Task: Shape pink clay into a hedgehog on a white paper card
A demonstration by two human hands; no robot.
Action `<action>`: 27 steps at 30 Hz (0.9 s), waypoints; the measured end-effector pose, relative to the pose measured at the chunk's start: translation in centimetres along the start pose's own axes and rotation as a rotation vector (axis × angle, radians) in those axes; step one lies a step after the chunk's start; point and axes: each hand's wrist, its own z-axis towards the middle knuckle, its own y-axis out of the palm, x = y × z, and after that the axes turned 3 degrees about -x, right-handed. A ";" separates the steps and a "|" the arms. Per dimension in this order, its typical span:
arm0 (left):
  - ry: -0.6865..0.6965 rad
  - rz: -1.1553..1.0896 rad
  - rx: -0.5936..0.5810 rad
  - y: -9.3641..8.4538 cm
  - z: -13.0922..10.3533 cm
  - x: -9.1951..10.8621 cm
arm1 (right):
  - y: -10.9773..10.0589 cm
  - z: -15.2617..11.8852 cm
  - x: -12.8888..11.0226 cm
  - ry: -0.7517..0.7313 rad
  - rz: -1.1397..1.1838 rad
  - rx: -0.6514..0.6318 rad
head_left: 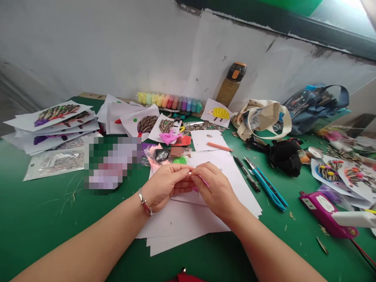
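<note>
Over a stack of white paper (188, 231), my two hands meet with their fingertips close together. My left hand (166, 184), with a bracelet (145, 201) at its wrist, has its fingers curled inward and thumb against them. My right hand (216, 188) is closed in a pinch, thumb against the fingers. What lies in the fingertips is too small and hidden to name. A bit of pink (196, 189) shows under the right fingers; whether it is held or lies on the paper I cannot tell. Just beyond are lumps of pink clay (170, 136), green clay (179, 160) and black clay (161, 155).
Pictures made with seeds (58, 115) are piled at left. Colored clay packs (170, 102) line the wall beside a bottle (230, 86). Right of the paper lie a pen (246, 173), a blue utility knife (268, 186) and a magenta glue-gun-like device (327, 215). A tote bag (261, 117) stands behind.
</note>
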 end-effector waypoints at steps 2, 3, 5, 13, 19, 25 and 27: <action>-0.001 -0.008 -0.014 0.2 0.0 -0.1 | 0.1 0.0 0.0 0.005 0.004 -0.005; 0.000 -0.009 -0.023 0.3 0.0 -0.2 | 0.1 0.0 0.0 0.007 0.003 -0.016; 0.004 -0.008 -0.043 0.4 -0.1 -0.3 | 0.1 0.0 0.0 0.015 0.007 -0.034; 0.048 -0.045 -0.069 0.6 -0.3 -0.2 | 0.5 0.0 -0.3 0.095 0.136 0.031; 0.049 -0.082 -0.095 0.9 -0.3 -0.6 | 0.8 0.1 -0.5 0.204 0.237 0.040; 0.012 -0.028 0.005 0.9 -0.7 0.1 | -1.0 0.4 -0.4 0.439 0.512 0.100; 0.057 0.029 0.059 0.7 -0.7 0.3 | -1.7 0.5 -0.2 0.497 0.634 0.110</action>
